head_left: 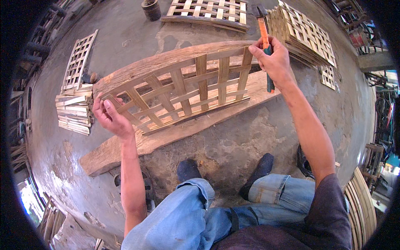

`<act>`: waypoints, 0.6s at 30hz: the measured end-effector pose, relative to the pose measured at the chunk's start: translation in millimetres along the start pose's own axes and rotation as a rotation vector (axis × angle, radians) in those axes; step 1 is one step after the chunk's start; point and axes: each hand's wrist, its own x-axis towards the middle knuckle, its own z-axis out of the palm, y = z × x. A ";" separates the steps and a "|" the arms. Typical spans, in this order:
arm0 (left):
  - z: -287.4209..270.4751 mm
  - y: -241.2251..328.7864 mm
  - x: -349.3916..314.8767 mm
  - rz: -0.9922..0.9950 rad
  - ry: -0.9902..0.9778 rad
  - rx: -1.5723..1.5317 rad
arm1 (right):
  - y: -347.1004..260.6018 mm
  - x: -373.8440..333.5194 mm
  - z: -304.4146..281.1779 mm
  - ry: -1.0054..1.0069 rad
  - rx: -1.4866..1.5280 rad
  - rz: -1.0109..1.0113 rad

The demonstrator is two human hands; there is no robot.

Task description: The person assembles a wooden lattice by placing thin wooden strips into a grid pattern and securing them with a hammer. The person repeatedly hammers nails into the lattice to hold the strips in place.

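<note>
Bamboo lattice panel held at both ends above a rough wooden plank.

The left hand [109,116] pinches the near-left corner of the woven bamboo lattice panel [183,89]; its flat pale strips cross in an open grid. The right hand [273,58] grips the far-right edge of the panel, fingers also closed around a hammer with an orange handle [263,31]. The panel lies tilted over the wooden plank [166,137], a coarse, uneven slab on the concrete floor [233,146]. Nearby: loose bamboo strips [75,110] at left, a finished lattice stack [304,35] at right, another lattice [208,10] beyond.
</note>
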 end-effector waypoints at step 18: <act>1.5 -28.7 -5.2 -0.385 -0.010 -0.161 | -3.9 11.9 12.1 -0.003 0.062 0.161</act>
